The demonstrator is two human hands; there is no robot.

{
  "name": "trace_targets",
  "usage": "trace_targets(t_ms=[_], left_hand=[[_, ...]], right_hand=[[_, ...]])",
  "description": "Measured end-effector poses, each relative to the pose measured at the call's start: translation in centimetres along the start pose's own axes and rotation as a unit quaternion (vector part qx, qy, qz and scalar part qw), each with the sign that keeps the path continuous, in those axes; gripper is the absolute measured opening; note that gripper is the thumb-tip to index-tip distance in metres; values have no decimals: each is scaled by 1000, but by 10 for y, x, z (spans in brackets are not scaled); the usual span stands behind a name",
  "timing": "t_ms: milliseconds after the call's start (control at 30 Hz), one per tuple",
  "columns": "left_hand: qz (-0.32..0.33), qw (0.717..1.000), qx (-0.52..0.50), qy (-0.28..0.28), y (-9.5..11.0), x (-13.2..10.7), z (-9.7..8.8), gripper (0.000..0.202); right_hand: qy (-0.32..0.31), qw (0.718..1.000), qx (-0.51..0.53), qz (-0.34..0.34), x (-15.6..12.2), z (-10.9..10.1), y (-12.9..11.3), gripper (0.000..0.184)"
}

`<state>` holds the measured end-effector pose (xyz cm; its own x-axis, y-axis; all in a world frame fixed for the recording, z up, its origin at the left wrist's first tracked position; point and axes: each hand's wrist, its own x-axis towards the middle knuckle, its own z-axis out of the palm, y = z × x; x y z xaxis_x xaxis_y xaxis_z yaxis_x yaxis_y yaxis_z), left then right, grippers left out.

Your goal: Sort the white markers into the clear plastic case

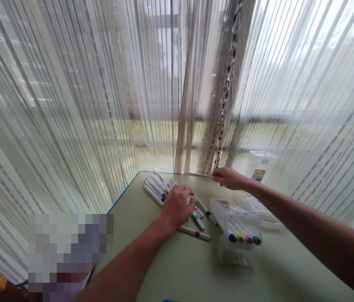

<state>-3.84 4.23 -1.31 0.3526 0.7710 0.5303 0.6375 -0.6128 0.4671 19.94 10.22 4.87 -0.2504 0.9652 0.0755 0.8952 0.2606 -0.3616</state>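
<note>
**Grip log: one marker pinched at the far edge, other hand on the pile**

Pinched in my right hand (228, 178) is a single marker (199, 175), held near its end by fingertips so that it runs out level to the left, just above the far edge of the table (177, 268). The barrel looks pale; motion blur hides its cap colour. Right grip: clenched on that marker.

My left hand (177, 206) lies palm down on the loose markers (161, 188) spread over the far left part of the table. Fingers are curled onto the barrels and touching them. Whether any one marker is actually grasped under the palm, I cannot tell.

Pile notes: white barrels, mostly lying side by side and slanting toward the far left corner. A few stick out to the right of the left hand; one has a green band (197, 217), another nearer me a red band (197, 234).

To the right of the pile, near it but apart, a clear plastic case (239, 247) rests on the table with several markers inside, ends toward me: blue, yellow, pink, green caps. Its clear lid (258, 206) lies just behind it.

Behind, a white container (260, 165) with a yellow label stands by the window. Striped sheer curtains (70, 105) hang around the far side of the table.
</note>
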Motion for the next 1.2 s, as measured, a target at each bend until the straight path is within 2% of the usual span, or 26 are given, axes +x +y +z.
trace_targets(t_ms=[100, 200, 267, 333, 400, 467, 533, 600, 700, 800, 900, 967, 1067, 1200], left_hand=[[-13, 999, -43, 15, 4, 0, 0, 17], [-39, 994, -94, 35, 9, 1, -5, 24], [-52, 989, -134, 40, 13, 0, -10, 30], [-53, 983, -173, 39, 18, -1, -15, 34], [-46, 976, -210, 37, 22, -2, -18, 37], [-36, 968, -248, 31, 26, -4, -19, 42], [-24, 957, -288, 20, 29, -6, -20, 48], [-32, 926, -376, 10, 29, -6, -20, 51], [-43, 898, -439, 2, 30, -5, -20, 54], [-33, 882, -470, 15, 35, -5, -19, 55], [-11, 877, -479, 36, 43, -8, -20, 48], [-11, 883, -467, 47, 48, -10, -20, 38], [-24, 895, -442, 51, 52, -12, -19, 24], [-45, 898, -435, 50, 53, -13, -18, 24]], right_hand=[[89, 994, 59, 5, -30, -21, 15, 36], [170, 976, 134, -3, -63, -28, 23, 55], [255, 918, 305, -2, -84, -22, 25, 53], [279, 881, 381, 7, -101, -12, 24, 44], [282, 869, 407, 0, -115, -1, 20, 37], [301, 862, 406, -34, -124, 7, 15, 31], [327, 864, 375, -80, -129, 11, 10, 29], [333, 873, 339, -111, -133, 10, 8, 26], [347, 874, 315, -129, -139, 7, 9, 20], [357, 879, 278, -151, -147, 8, 7, 12], [353, 893, 217, -173, -152, 11, 4, 11], [346, 900, 195, -177, -153, 14, 2, 11], [351, 898, 197, -177, -151, 16, 1, 11], [362, 889, 221, -172, -151, 18, -1, 13]])
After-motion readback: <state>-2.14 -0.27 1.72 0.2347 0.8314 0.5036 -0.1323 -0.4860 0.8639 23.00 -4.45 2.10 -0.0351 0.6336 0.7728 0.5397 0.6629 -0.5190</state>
